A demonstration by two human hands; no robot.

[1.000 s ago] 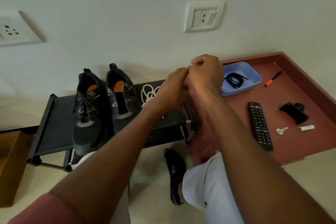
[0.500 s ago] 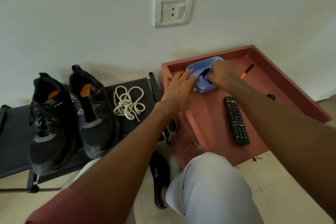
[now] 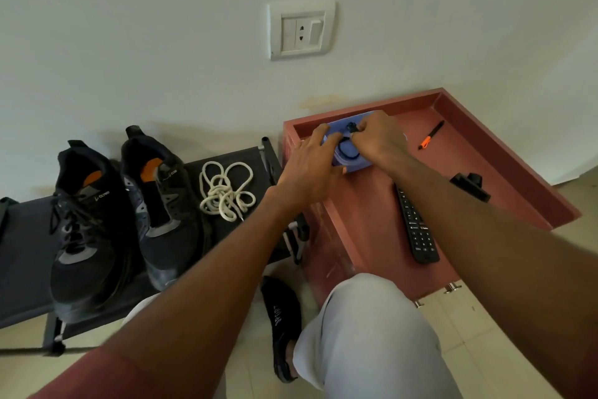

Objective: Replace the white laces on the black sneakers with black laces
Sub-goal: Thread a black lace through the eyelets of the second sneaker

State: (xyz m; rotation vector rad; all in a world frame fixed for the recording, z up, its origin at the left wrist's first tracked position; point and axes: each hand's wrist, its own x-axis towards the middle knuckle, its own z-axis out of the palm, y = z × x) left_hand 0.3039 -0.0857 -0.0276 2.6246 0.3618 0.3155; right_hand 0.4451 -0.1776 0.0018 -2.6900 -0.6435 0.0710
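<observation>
- Right hand (image 3: 377, 139) over the blue tub (image 3: 354, 165), fingertips pinched closed on a black lace (image 3: 348, 149); the rest of the lace loops down inside the tub.
- Left hand (image 3: 310, 169) lies spread against the tub's near-left side, fingers on its rim, nothing gripped.
- Tub sits at the back-left corner of the red surface (image 3: 365, 220), close to its raised rim.
- Same surface: remote (image 3: 417, 230) near the front edge, orange-tipped pen (image 3: 430, 135) and a black object (image 3: 469, 185) further right, well apart from the tub.
- Dark shelf (image 3: 22, 253) to the left carries two black sneakers (image 3: 126, 220); left one laced black, right one without a lace.
- White laces (image 3: 225, 191) heaped just beside the right sneaker.
- Bare room on the red surface between tub and remote.
</observation>
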